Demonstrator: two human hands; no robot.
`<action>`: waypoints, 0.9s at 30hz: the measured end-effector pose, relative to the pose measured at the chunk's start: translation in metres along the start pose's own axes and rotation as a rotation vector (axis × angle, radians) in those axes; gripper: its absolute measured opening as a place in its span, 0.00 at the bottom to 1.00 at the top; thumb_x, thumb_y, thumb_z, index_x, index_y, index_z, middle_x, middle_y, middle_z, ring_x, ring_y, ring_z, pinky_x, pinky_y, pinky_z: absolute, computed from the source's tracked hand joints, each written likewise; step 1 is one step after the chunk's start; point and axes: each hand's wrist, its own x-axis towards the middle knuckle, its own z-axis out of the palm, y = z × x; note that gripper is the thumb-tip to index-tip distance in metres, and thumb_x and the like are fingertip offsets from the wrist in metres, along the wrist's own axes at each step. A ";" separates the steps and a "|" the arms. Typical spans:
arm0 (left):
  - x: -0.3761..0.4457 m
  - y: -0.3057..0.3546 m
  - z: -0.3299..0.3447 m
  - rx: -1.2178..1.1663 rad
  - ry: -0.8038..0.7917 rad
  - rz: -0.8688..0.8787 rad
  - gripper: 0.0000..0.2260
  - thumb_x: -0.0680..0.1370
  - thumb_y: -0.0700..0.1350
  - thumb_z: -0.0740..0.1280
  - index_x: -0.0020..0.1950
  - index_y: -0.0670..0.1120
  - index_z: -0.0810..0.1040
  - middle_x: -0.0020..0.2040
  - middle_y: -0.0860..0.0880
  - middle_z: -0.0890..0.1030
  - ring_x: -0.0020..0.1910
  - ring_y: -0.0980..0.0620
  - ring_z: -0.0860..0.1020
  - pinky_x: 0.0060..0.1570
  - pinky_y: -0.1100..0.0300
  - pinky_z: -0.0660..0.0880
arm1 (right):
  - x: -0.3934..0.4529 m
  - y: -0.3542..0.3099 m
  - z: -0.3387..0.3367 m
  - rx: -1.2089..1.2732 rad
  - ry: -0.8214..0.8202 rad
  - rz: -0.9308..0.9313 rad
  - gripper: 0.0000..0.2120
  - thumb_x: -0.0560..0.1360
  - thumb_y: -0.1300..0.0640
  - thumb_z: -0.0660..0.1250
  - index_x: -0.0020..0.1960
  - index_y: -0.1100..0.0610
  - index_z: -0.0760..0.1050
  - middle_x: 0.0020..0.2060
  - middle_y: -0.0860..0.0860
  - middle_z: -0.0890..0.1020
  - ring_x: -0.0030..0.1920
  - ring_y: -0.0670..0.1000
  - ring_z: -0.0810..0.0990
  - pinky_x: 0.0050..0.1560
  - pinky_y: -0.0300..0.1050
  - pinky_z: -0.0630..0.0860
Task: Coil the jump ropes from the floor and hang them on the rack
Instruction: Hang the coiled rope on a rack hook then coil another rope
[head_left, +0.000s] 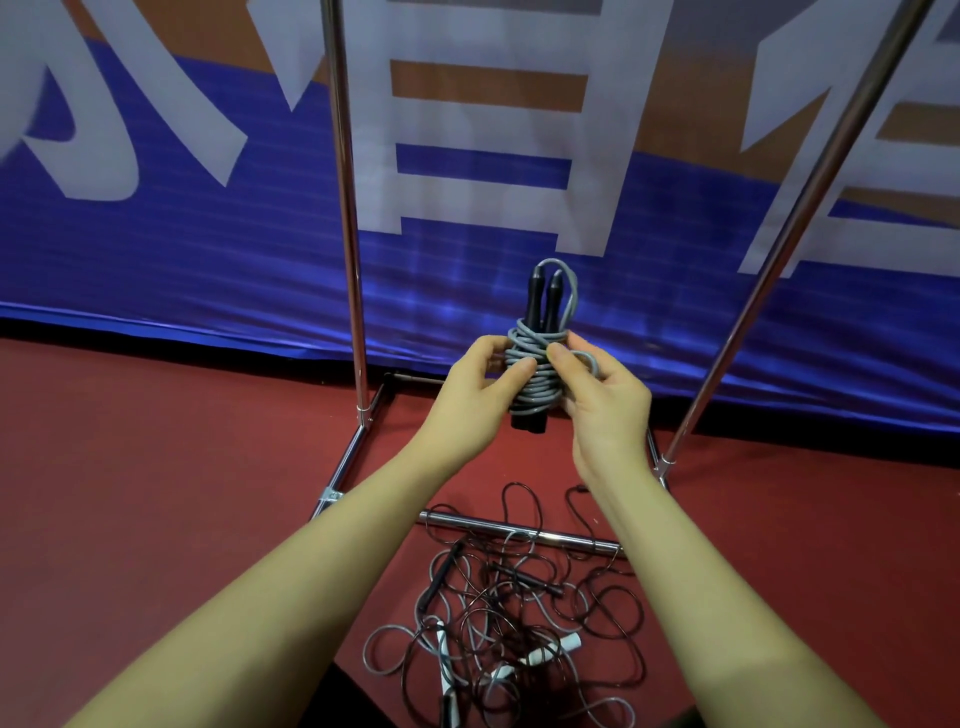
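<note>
Gripping grey coiled rope, left hand, right hand, tangled ropes below, rack poles flanking.

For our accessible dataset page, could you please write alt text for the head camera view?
Two hands, left hand and right hand, hold a grey jump rope wound around its black handles, in front of a metal rack. Below, a tangle of ropes lies on the red floor, before a blue banner.

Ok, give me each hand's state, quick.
Left hand: grip closed on the grey jump rope bundle.
Right hand: grip closed on the same bundle, fingers pinching its cord.
</note>
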 end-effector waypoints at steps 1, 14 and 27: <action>0.000 0.001 0.000 -0.022 -0.001 -0.008 0.08 0.80 0.40 0.63 0.58 0.48 0.72 0.51 0.53 0.79 0.45 0.66 0.79 0.49 0.69 0.75 | -0.001 -0.001 0.000 -0.004 -0.001 -0.018 0.11 0.73 0.67 0.69 0.55 0.63 0.78 0.45 0.56 0.84 0.47 0.54 0.82 0.55 0.49 0.78; 0.004 0.002 0.018 -0.147 0.010 -0.097 0.12 0.80 0.59 0.53 0.56 0.54 0.68 0.55 0.52 0.79 0.55 0.55 0.78 0.58 0.55 0.73 | -0.008 -0.006 0.001 -0.128 -0.060 -0.130 0.08 0.73 0.65 0.70 0.50 0.61 0.73 0.35 0.49 0.82 0.36 0.42 0.80 0.40 0.33 0.75; 0.009 0.005 0.001 0.024 0.309 -0.266 0.28 0.67 0.70 0.66 0.33 0.43 0.74 0.27 0.48 0.75 0.27 0.48 0.76 0.31 0.50 0.76 | -0.001 -0.007 -0.002 -0.323 -0.159 -0.302 0.13 0.77 0.66 0.64 0.38 0.55 0.66 0.45 0.56 0.82 0.54 0.51 0.81 0.57 0.47 0.77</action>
